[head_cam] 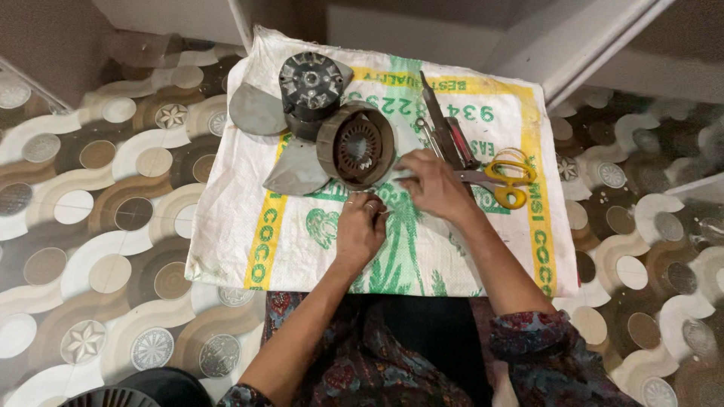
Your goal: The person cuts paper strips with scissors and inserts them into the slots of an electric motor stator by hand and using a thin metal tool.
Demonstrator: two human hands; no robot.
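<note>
Motor housing flanked by fan blades, pliers, yellow scissors.

Two hands, one sack, one fan motor, one pair of scissors.

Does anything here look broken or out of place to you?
The fan on the woven sack lies in pieces: its round motor housing is off and tilted beside the grey blades. Yellow-handled scissors and hand tools lie loose nearby. Both hands, left hand and right hand, work just below. Nothing spilled.
</note>
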